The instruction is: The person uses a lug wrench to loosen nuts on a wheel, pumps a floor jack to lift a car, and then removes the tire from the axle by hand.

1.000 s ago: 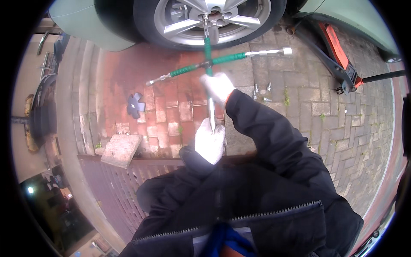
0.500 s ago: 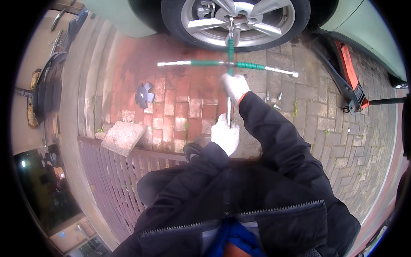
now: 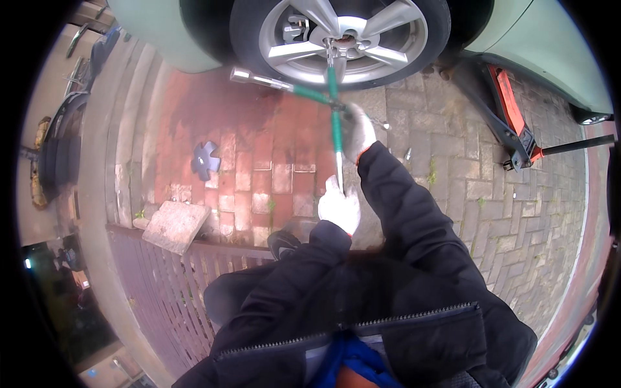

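Observation:
A four-way lug wrench (image 3: 336,132) with green-wrapped arms reaches toward me from the silver wheel (image 3: 301,52), its far end at the lug area beside the hub. My left hand (image 3: 339,208), in a white glove, is closed around the wrench's near end. My right hand (image 3: 359,136), gloved too, is at the wrench's crossing, against the right-hand arm; its fingers are slightly smeared and partly hidden. That arm shows only its tip beyond the hand. The left arm of the cross points up and left, close to the tire (image 3: 242,35).
A red and black floor jack (image 3: 511,110) stands under the car (image 3: 524,29) at right, its handle sticking out. On the brick paving lie a star-shaped center cap (image 3: 206,161) and a loose bolt (image 3: 408,154). A stone slab (image 3: 176,226) sits by a slatted grate (image 3: 174,284).
The wrench's cross arms have turned clockwise, the left one rising and the right one dropping. My right hand has moved from the near shaft up to the crossing. My left hand stays on the end.

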Demonstrator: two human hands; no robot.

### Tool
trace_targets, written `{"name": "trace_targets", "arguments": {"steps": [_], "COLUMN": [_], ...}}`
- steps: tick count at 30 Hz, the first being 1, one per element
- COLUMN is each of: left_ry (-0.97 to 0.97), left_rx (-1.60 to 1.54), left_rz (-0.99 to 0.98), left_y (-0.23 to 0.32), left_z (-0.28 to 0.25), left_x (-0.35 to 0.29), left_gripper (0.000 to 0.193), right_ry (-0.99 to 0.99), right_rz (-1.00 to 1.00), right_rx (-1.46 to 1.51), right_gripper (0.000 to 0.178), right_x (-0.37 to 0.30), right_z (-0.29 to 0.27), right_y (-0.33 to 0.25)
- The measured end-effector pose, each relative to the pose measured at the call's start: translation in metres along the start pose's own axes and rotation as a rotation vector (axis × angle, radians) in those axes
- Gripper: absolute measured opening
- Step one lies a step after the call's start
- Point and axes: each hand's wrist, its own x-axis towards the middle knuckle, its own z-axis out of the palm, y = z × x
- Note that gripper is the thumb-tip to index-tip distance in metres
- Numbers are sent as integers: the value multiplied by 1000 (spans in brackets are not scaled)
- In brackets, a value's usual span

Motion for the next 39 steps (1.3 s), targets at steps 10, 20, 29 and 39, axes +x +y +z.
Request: {"name": "trace_targets", "arguments": {"steps": [10,20,29,39], "left_ry": [-726,-486,-558,-484], "left_rx": [-884,-1358,-1145,-1118], "left_rz": [155,-262,-391,-435], "left_y": [-94,-92,-14,-10], "left_z": [59,75,14,5], "left_x": [22,14,13,7], "left_gripper": [45,42,11,20], "right_ry": [-284,-414,11,-115], "right_rz": [-984,-541,-47,207], "right_rx": [-1535,-1800,-1203,-569], "right_gripper": [46,30,59,32], "right_x": [-78,-113,-92,-77], "right_z": [130,67,12,12], "right_y": [-2,2,-22,-13]}}
